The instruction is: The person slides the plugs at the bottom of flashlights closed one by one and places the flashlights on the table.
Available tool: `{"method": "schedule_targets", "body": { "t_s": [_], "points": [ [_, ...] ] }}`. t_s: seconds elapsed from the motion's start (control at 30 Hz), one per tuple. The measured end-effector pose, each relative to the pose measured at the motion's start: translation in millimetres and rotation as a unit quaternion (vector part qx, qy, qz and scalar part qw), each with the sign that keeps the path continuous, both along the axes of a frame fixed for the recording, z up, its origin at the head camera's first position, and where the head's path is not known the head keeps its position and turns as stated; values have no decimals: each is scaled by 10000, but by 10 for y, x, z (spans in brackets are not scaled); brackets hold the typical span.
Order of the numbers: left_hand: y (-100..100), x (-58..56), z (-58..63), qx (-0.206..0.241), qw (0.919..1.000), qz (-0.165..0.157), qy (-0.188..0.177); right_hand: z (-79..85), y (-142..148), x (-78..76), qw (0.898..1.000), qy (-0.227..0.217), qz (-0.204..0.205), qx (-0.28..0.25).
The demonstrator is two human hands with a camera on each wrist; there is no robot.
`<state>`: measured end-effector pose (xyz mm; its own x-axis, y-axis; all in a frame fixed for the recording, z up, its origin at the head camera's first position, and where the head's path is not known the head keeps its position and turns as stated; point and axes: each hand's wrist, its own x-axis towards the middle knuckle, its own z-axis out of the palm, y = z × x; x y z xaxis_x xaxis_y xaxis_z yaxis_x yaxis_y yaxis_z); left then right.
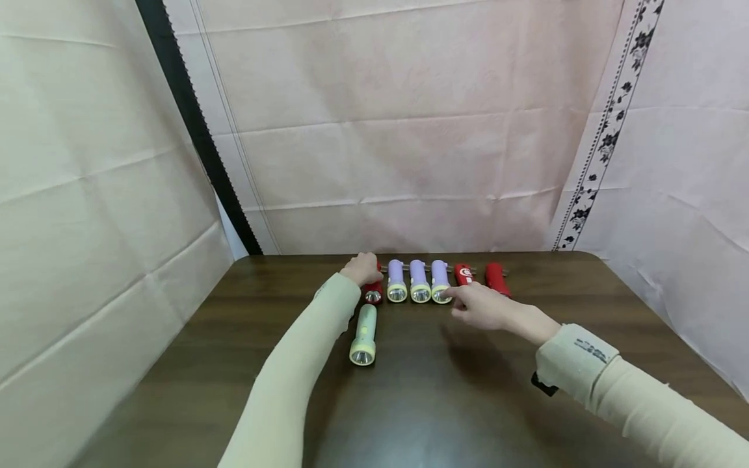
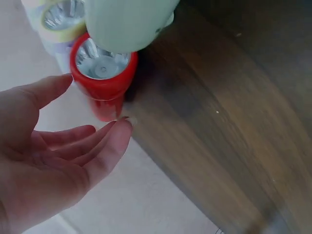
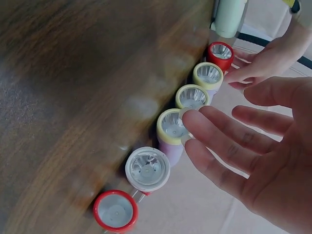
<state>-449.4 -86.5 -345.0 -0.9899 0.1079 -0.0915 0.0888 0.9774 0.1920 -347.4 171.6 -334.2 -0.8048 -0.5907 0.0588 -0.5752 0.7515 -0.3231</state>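
Several flashlights lie in a row near the table's back edge. My left hand (image 1: 361, 268) is at the left end, thumb and fingers spread beside the red flashlight (image 2: 105, 87), one fingertip right at its narrow body. Right of it are three purple flashlights (image 1: 419, 281) with yellow rims. Over the rightmost purple one reaches my right hand (image 1: 482, 305), index finger extended, palm empty in the right wrist view. Beyond it lie a red flashlight with a white emblem (image 1: 465, 274) and a white rim, and another red flashlight (image 1: 496, 279). Nearer me lies a pale green flashlight (image 1: 364, 331).
The dark wooden table (image 1: 409, 403) has rounded back corners. A white cloth (image 1: 380, 162) hangs directly behind it, with more cloth at both sides. Thin metal bits (image 1: 478, 268) show between the flashlights at the right end of the row.
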Motion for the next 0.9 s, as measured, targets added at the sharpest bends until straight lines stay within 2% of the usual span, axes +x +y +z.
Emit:
{"method": "schedule_targets", "body": {
  "t_s": [0.1, 0.2, 0.37, 0.5, 0.7, 0.9],
  "points": [
    [8, -37, -19, -73, 9997, 210, -61, 4, -27, 16, 9999, 65, 75, -30],
    [9, -78, -63, -74, 9995, 288, -82, 29, -37, 20, 9998, 191, 34, -27],
    [-32, -114, -123, 232, 9990, 381, -100, 70, -32, 13, 9998, 191, 53, -23],
    [-87, -119, -139, 567, 9967, 578, -35, 81, -19, 5, 9998, 123, 128, -34],
    [-95, -94, -57, 1058, 9918, 628, 345, 111, 6, -8, 9997, 215, 36, -80],
    [18, -34, 104, 1449, 9868, 310, 652, 183, 36, -13, 9994, 267, 42, -222]
  ]
}}
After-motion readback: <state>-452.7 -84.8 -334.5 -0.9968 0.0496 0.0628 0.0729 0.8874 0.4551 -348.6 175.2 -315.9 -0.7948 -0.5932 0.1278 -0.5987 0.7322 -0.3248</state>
